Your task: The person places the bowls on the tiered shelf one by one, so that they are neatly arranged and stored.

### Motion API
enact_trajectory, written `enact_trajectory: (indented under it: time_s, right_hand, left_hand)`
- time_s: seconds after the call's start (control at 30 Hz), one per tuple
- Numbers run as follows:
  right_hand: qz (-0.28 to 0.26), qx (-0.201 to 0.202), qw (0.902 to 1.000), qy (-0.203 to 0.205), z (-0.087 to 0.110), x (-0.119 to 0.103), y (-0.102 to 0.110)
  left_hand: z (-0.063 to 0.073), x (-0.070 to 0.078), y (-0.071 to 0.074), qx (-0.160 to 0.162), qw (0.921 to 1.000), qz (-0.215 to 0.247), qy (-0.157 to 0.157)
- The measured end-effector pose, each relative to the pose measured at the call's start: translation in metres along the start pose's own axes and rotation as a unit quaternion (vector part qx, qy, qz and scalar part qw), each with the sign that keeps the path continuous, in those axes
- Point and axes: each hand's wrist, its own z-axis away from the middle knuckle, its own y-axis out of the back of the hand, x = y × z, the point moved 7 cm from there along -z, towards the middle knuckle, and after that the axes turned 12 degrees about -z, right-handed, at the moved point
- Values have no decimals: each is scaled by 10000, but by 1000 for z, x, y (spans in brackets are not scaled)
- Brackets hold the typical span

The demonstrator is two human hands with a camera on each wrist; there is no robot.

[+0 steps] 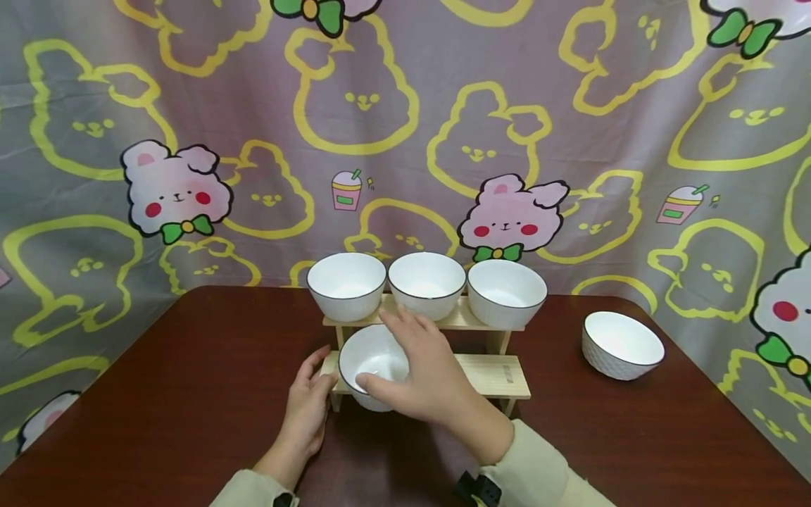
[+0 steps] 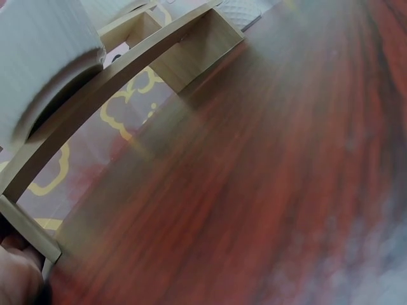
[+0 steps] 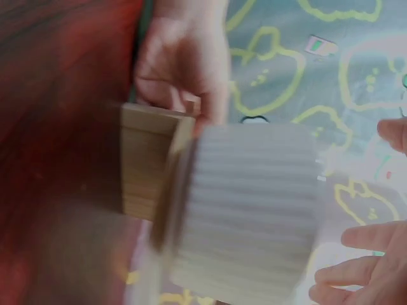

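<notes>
A two-tier wooden rack (image 1: 494, 374) stands on the table. One white bowl with a dark rim (image 1: 364, 348) sits upright at the left of its lower board. My right hand (image 1: 427, 370) hovers over this bowl with thumb and fingers spread wide. In the right wrist view, the fingers (image 3: 356, 273) are apart from the bowl's ribbed side (image 3: 248, 210). My left hand (image 1: 305, 408) grips the left end of the lower tier. Three similar bowls, left (image 1: 347, 282), middle (image 1: 426, 278) and right (image 1: 507, 285), stand in a row on the upper board.
Another white bowl (image 1: 617, 345), with a diamond-textured outside, stands apart on the right of the dark reddish-brown table (image 1: 190, 394). A curtain with cartoon rabbits (image 1: 393, 183) hangs behind the table and along its sides.
</notes>
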Motion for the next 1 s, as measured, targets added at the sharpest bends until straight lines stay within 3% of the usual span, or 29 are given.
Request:
enact_trajectory:
  time_s: [0.17,0.53,1.0]
  right_hand:
    - [-91,360,9978,553,0,-12,22]
    - [29,1009,9923,715,5,-18,68]
    - [0,2056,9781,315,13,-3,126]
  left_hand:
    - [-1,0,0,11,10000,-85,-19]
    - [1,-1,-1,-30,10000,-9,-32]
    - [1,-1,-2,-44,10000,-12,-22]
